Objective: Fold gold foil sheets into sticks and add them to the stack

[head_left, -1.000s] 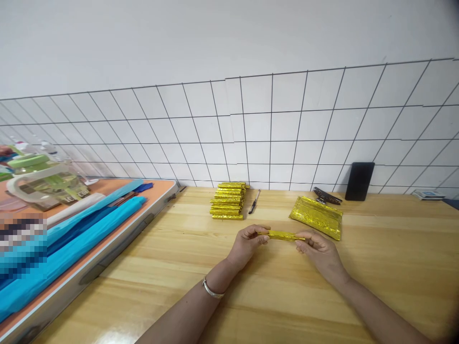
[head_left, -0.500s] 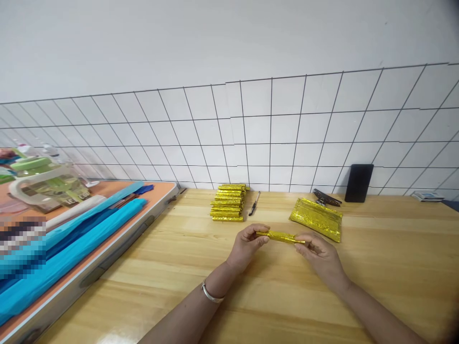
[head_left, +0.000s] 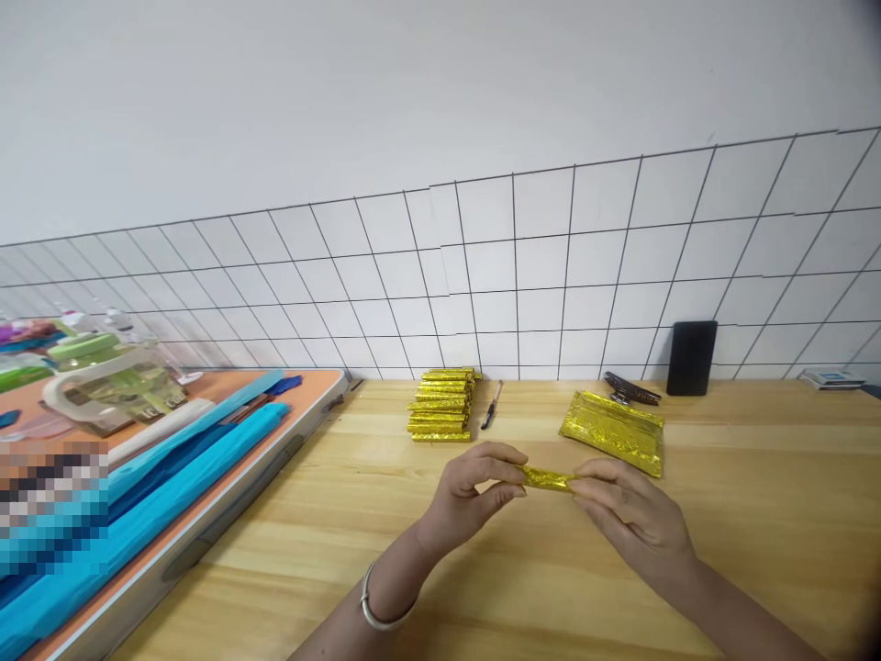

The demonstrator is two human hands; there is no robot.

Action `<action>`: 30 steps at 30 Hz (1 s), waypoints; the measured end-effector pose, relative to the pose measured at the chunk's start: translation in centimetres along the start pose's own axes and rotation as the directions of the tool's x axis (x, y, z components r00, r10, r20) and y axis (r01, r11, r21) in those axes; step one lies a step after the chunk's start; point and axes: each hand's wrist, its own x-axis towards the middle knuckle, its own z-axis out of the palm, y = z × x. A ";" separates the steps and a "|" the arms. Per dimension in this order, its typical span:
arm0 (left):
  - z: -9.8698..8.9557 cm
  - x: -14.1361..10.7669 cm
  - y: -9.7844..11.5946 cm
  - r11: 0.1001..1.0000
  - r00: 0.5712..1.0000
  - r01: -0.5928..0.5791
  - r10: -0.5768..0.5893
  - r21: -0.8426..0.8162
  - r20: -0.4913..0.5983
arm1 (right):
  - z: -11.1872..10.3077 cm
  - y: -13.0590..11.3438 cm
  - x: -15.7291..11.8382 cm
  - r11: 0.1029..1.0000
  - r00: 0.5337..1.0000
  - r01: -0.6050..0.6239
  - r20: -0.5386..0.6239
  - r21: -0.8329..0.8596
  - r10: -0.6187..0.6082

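Observation:
Between my two hands, just above the wooden table, is a slim roll of shiny gold foil. My left hand pinches its left end, and my right hand grips the right end; both ends are hidden by fingers. Behind my left hand lies a stack of similar gold rolls. Beyond my right hand is a flat gold foil packet, with a dark hair claw clip at its back edge.
A pen lies right of the stack. A black phone-like slab leans on the tiled wall. Small papers sit far right. On the left, an orange-topped surface bears blue rolled material and a green-lidded jug.
My fingers have shifted inward along the gold roll, so less of it shows between them. The whole view has tilted slightly; the stack and packet have not moved on the table.

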 end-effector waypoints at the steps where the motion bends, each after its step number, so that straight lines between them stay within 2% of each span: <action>1: -0.2 0.1 0.5 0.999 1.000 -0.029 0.029 0.018 0.010 | -0.3 -0.4 0.1 1.000 1.000 0.027 0.008 -0.008 -0.027; 5: -0.7 0.4 2.4 0.995 0.996 -0.092 0.091 0.047 0.022 | -1.6 -2.1 0.8 0.995 0.996 0.094 0.015 -0.030 -0.093; 10: -1.0 0.5 3.5 0.997 0.997 -0.079 0.079 0.022 0.013 | -2.6 -3.4 1.5 0.993 0.994 0.107 -0.011 -0.050 -0.108; 23: -0.8 0.0 2.4 0.999 0.999 0.002 -0.004 -0.040 -0.035 | -2.7 -3.6 2.0 0.990 0.991 0.121 -0.045 -0.070 -0.124; 26: -0.4 -0.1 2.1 0.981 0.994 0.075 -0.088 -0.177 -0.065 | -2.7 -3.3 2.0 0.994 0.995 0.085 -0.054 -0.063 -0.089; 30: 1.0 -0.3 1.9 0.865 0.951 0.233 -0.298 -0.444 -0.081 | -1.6 -2.4 1.1 0.999 0.996 -0.051 -0.071 -0.014 0.050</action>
